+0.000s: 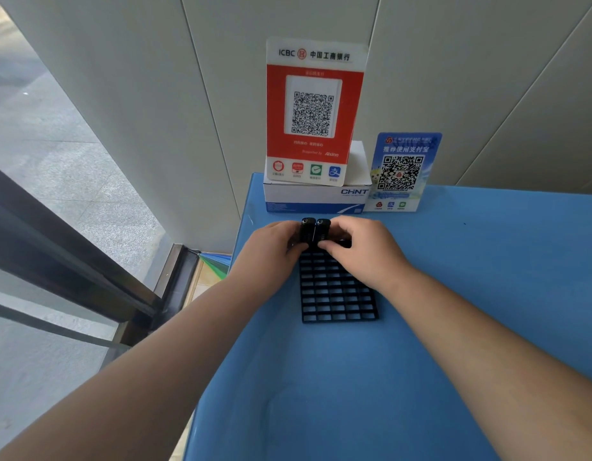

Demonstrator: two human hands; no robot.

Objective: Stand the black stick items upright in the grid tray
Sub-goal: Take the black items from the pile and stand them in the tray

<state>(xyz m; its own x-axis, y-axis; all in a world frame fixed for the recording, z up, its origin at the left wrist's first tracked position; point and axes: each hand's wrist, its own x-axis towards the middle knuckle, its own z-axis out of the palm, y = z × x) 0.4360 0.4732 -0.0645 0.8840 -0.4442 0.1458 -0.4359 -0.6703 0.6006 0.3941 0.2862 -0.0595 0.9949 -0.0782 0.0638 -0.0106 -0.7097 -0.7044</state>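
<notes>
Standing up in the far row of the black grid tray [338,291] are two black stick items [314,230], side by side and touching. The rest of the tray's little square holes (the ones that show) have nothing in them. The tray lies flat on the blue bench [454,294], near its left edge.

The left hand [271,247] reaches in from the left, and its fingers curl round the left stick, with the thumb low on the stick's near side. The right hand [364,251] comes in from the right, and its fingers pinch the right stick, thumb tip down by the tray's top. Both arms are bare and stretch forward over the bench.

Behind the tray sits a white box [314,197] with blue letters. A red and white sign [316,111] leans on it, and a small blue sign [403,171] stands just beside the box.
</notes>
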